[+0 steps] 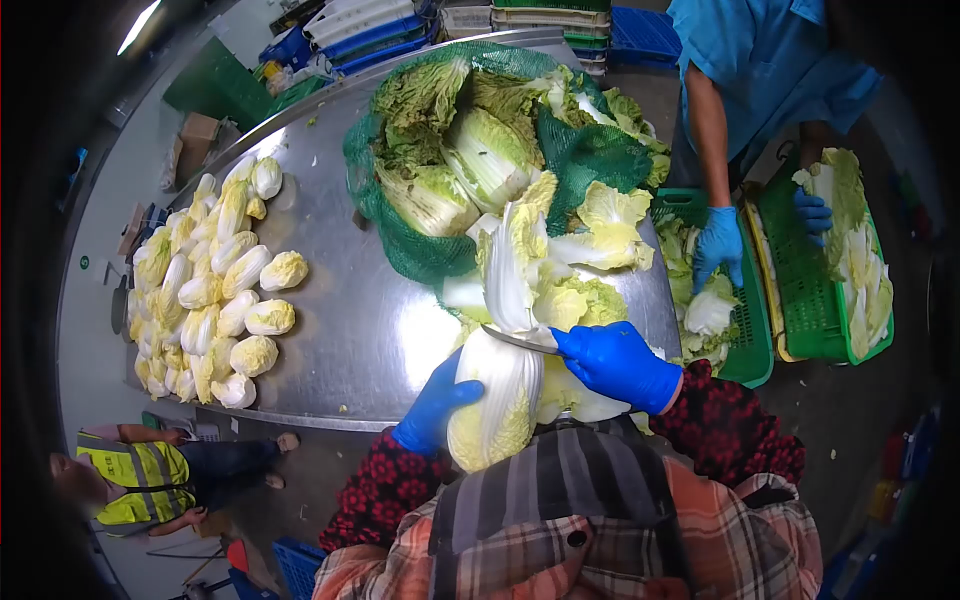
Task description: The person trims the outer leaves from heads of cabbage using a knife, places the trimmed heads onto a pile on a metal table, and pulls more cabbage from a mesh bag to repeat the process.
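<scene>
My left hand [432,402], in a blue glove, grips a napa cabbage [497,400] from its left side at the near edge of the steel table [360,320]. My right hand [618,364], also blue-gloved, holds a knife [520,341] whose blade lies across the cabbage's top end. Loose outer leaves [560,265] pile just beyond the cabbage. Behind them a green net sack [440,160] lies open, full of untrimmed cabbages.
Several trimmed cabbages [205,290] lie heaped on the table's left side. A person in a blue shirt with blue gloves [718,245] stands at the right over green crates [810,290] of leaves. Another person in a yellow vest [135,480] crouches at lower left. Stacked crates [540,15] stand behind.
</scene>
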The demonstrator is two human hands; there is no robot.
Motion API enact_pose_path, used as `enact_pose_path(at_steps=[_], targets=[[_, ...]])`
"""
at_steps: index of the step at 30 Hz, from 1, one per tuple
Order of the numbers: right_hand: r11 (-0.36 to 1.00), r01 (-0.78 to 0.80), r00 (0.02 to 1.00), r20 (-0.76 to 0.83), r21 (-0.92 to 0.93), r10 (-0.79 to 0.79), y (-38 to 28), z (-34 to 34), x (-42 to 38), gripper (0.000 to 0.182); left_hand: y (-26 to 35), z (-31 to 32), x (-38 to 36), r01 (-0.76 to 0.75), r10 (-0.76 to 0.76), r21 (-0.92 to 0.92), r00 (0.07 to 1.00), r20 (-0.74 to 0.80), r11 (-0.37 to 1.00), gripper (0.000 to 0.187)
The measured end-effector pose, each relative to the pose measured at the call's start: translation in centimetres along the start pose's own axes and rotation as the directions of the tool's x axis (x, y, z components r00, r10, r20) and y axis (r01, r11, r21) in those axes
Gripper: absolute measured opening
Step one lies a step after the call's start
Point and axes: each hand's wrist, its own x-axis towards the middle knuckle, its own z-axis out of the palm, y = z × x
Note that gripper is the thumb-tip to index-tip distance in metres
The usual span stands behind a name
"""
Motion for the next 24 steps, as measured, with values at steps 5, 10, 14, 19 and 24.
enact_pose_path(at_steps=[5, 10, 14, 19, 24], targets=[[0.991, 0.078, 0.995, -0.062, 0.106, -0.071, 0.8, 0.6, 0.4, 0.036, -0.6, 0.0, -0.7, -0.064, 0.06, 0.065, 0.996, 0.064, 0.996, 0.088], [0.954, -0.29, 0.956, 0.071, 0.071, 0.285, 6.8, 4.3, -2.8, 0.025, 0.0, -1.2, -0.9, -0.327, 0.247, 0.279, 0.926, 0.285, 0.903, 0.087], [0.602, -0.473, 0.858, 0.184, 0.643, 0.479, 3.9, 1.9, -2.1, 0.037, -1.2, -1.0, 0.2, -0.123, 0.056, -0.42, 0.984, -0.167, 0.899, 0.071], [0.671, -0.167, 0.938, -0.093, 0.722, 0.334, -3.3, -0.1, 2.5, 0.086, -0.3, -1.6, 6.1, -0.544, 0.552, 0.116, 0.78, -0.294, 0.831, 0.068], [-0.04, -0.34, 0.863, 0.329, 0.94, 0.385, -1.8, -2.4, 3.2, 0.083, 2.1, -0.9, 5.5, -0.648, 0.639, 0.022, 0.744, -0.196, 0.761, 0.072]])
